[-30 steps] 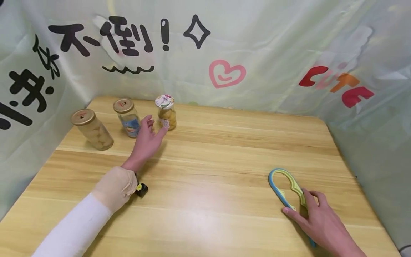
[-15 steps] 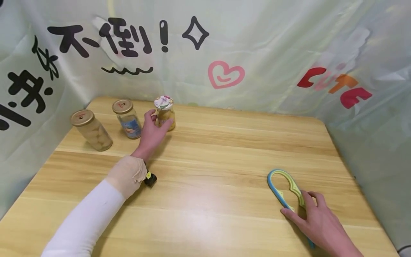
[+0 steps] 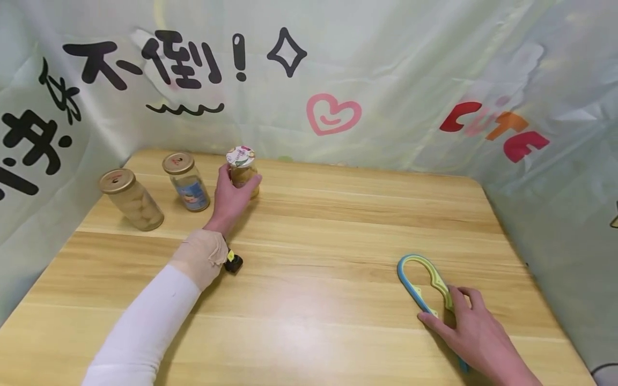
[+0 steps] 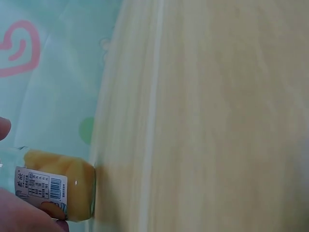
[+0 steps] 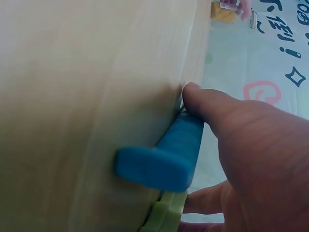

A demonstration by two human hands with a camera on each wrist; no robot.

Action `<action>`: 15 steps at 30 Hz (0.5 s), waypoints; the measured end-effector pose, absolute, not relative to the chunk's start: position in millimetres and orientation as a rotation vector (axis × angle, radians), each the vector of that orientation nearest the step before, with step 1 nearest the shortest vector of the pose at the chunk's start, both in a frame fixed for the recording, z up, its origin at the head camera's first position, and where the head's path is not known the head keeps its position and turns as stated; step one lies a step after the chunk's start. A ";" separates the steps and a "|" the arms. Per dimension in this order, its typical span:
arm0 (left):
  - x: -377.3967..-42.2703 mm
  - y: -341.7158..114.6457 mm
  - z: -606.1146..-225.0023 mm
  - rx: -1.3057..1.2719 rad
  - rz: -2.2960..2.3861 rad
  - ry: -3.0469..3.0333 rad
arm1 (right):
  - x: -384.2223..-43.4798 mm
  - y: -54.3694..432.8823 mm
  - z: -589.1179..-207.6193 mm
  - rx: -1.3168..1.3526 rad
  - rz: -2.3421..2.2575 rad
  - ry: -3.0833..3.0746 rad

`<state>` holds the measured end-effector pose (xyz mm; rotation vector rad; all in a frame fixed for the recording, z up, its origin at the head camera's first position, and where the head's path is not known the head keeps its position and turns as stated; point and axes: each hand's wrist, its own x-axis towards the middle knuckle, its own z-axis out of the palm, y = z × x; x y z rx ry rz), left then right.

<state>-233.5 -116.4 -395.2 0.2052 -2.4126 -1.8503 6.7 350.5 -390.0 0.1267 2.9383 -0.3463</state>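
My left hand [image 3: 230, 199] has its thumb and fingers around a small glass jar [image 3: 243, 175] of yellow fruit, which stands upright near the table's back edge. The jar has a patterned white lid [image 3: 240, 156]; its barcode label [image 4: 44, 187] shows in the left wrist view. At the right of the table, my right hand [image 3: 478, 333] holds a blue and yellow-green jar opener [image 3: 409, 276] by its handles, thumb on the blue side and fingers on the yellow-green one. Its loop points away from me, and the palm hides most of the handles.
Left of the held jar stand a jar [image 3: 187, 185] with a blue label and a taller jar [image 3: 132, 201] of pale fruit, both with gold lids. A printed curtain [image 3: 386, 69] hangs around the back and sides of the wooden table [image 3: 309, 279].
My left hand has moved forward and right to the fruit jar, and its fingers have closed around it. The right hand keeps its hold on the jar opener. The head view has shifted slightly.
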 end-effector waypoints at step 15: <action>-249.2 -108.7 -397.8 0.233 -1.898 -2.376 | 9.0 348.0 -390.3 0.132 -0.352 2.971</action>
